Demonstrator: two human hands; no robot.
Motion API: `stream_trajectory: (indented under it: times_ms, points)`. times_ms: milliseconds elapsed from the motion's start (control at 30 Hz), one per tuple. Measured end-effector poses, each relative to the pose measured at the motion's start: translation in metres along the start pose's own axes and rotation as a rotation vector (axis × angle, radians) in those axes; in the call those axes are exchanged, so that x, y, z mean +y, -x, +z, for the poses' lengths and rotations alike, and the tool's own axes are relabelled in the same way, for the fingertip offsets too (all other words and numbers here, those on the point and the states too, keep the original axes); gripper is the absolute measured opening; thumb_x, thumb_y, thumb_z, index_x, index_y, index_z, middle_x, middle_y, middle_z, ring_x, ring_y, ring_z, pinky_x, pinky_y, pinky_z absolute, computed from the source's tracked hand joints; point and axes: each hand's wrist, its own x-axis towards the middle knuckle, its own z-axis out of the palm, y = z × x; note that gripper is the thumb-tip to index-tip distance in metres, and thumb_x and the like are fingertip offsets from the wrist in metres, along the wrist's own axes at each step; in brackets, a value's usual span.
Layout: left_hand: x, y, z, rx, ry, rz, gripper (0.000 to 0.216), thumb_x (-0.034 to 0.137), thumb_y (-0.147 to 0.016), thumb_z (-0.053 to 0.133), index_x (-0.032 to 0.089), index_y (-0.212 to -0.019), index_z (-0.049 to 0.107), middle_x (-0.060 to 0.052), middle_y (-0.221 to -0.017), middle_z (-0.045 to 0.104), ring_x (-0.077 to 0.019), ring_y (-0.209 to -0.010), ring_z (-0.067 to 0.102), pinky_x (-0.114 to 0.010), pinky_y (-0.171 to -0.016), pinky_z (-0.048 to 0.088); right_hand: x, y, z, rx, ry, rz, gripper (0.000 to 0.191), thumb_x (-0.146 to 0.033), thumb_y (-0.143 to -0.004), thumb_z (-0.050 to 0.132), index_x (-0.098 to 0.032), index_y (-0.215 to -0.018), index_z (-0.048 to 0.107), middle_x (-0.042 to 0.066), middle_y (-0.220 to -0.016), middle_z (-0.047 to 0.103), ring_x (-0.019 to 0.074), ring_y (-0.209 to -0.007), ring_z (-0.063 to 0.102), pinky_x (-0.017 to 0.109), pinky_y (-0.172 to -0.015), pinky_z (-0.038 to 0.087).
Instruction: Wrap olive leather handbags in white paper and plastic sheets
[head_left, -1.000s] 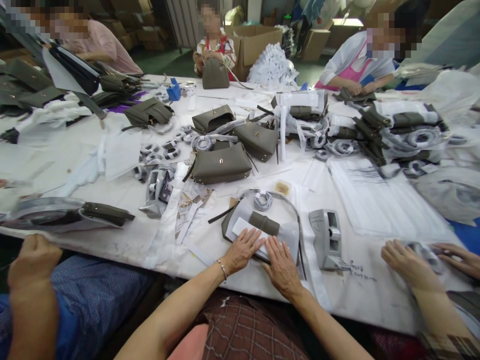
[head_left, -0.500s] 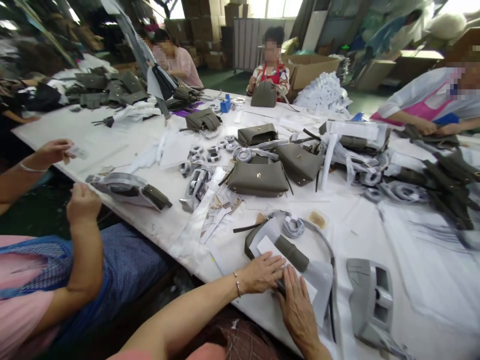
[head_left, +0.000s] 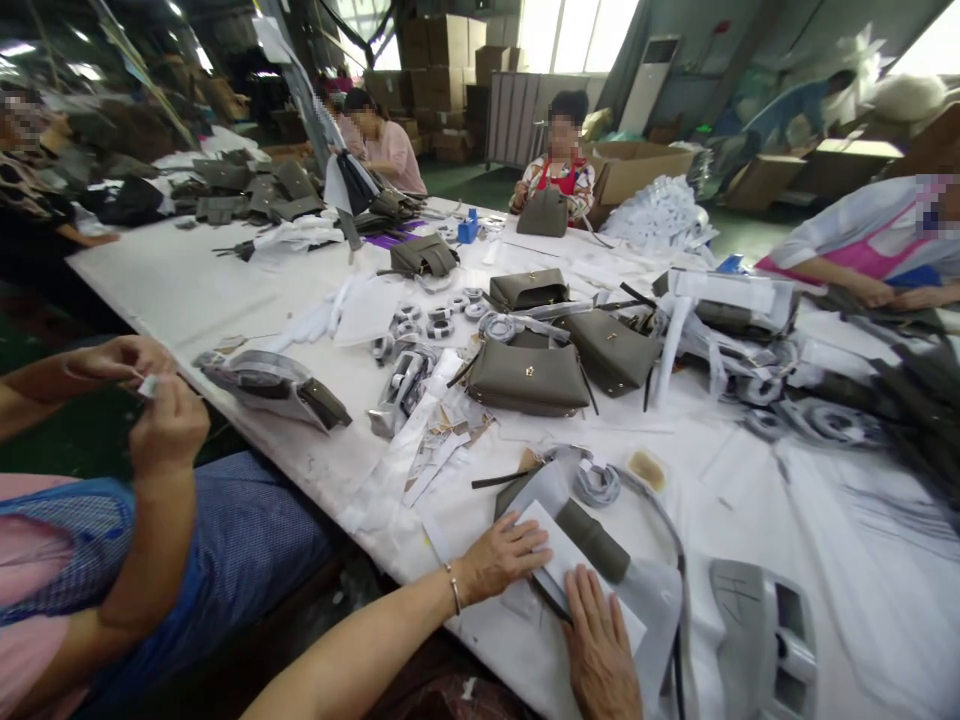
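Note:
Directly before me an olive-grey handbag (head_left: 592, 535) lies on the table, partly covered by a translucent grey sheet (head_left: 651, 595). Along it runs a white strip (head_left: 561, 560), paper or thin card. My left hand (head_left: 501, 558), with a bracelet at its wrist, rests flat on the strip's upper-left end, fingers stretched out. Lower down, my right hand (head_left: 602, 640) lies flat with spread fingers over the strip's near edge. Neither grasps anything. A wrapped coil of strap (head_left: 598, 483) sits just beyond the bag.
Finished-looking olive handbags (head_left: 529, 378) stand mid-table, near wrapped coils and paper scraps (head_left: 442, 440). A grey moulded wrapped piece (head_left: 761, 625) lies to my right. At my left a co-worker's hands (head_left: 169, 410) hold a small white item. Other people sit around the table (head_left: 172, 270).
My hands have drawn apart along the white strip, the left toward its upper end and the right toward its lower end. The co-worker's hands at left have come together. My view has shifted slightly.

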Motion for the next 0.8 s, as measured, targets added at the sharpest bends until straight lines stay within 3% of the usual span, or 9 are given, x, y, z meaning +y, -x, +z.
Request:
stream_trajectory:
  times_ms: [233,367,500,600,700,800]
  points:
    - [0.009,-0.014,-0.014,-0.008,-0.005,-0.063,0.027,0.023,-0.098,0.049,0.021,-0.124,0.055,-0.006,-0.13,0.06,-0.0228,-0.128,0.05,-0.046,-0.111,0.034,-0.007,-0.007,-0.011,-0.081,0.084,0.045,0.071,-0.009,-0.088,0.041,-0.02,-0.154,0.018,0.006,-0.152,0.039,0.0244,-0.142,0.032,0.047,-0.114,0.031]
    - [0.025,-0.037,-0.035,-0.157,-0.009,-0.075,0.011,0.016,-0.092,0.055,0.015,-0.101,0.062,-0.007,-0.105,0.066,-0.0212,-0.106,0.059,-0.045,-0.109,0.035,-0.007,-0.008,-0.01,-0.08,0.105,0.047,0.071,-0.007,-0.086,0.04,-0.02,-0.154,0.021,0.006,-0.152,0.04,0.0237,-0.143,0.031,0.047,-0.112,0.034]
    - [0.031,-0.063,-0.05,-0.281,0.099,-0.167,0.01,0.025,-0.086,0.065,0.015,-0.086,0.062,-0.007,-0.094,0.065,-0.0244,-0.093,0.061,-0.041,-0.091,0.048,-0.003,-0.005,-0.002,-0.021,0.139,0.014,0.073,-0.005,-0.082,0.04,-0.017,-0.153,0.024,0.006,-0.149,0.043,0.024,-0.142,0.033,0.047,-0.111,0.035]
    - [0.022,-0.089,-0.056,-0.211,0.313,-0.294,0.011,0.022,-0.087,0.062,0.019,-0.097,0.064,-0.004,-0.099,0.066,-0.022,-0.094,0.062,-0.035,-0.086,0.05,0.001,-0.003,0.01,0.069,0.179,-0.022,0.075,-0.006,-0.079,0.041,-0.017,-0.152,0.026,0.005,-0.143,0.051,0.0215,-0.143,0.031,0.044,-0.116,0.03]
    - [0.002,-0.132,-0.057,-0.076,0.568,-0.381,0.021,0.02,-0.088,0.057,0.022,-0.108,0.065,-0.004,-0.105,0.066,-0.0195,-0.098,0.063,-0.032,-0.089,0.05,0.004,-0.005,0.018,0.165,0.219,-0.043,0.074,-0.01,-0.077,0.043,-0.019,-0.15,0.035,0.005,-0.134,0.06,0.0212,-0.143,0.029,0.045,-0.116,0.03]
    - [-0.024,-0.195,-0.05,-0.008,0.663,-0.422,0.028,0.021,-0.088,0.055,0.02,-0.114,0.064,-0.006,-0.109,0.065,-0.0198,-0.098,0.063,-0.033,-0.092,0.05,0.004,-0.013,0.012,0.186,0.241,-0.059,0.065,-0.019,-0.079,0.049,-0.04,-0.141,0.047,-0.005,-0.13,0.063,0.0255,-0.139,0.038,0.048,-0.105,0.045]
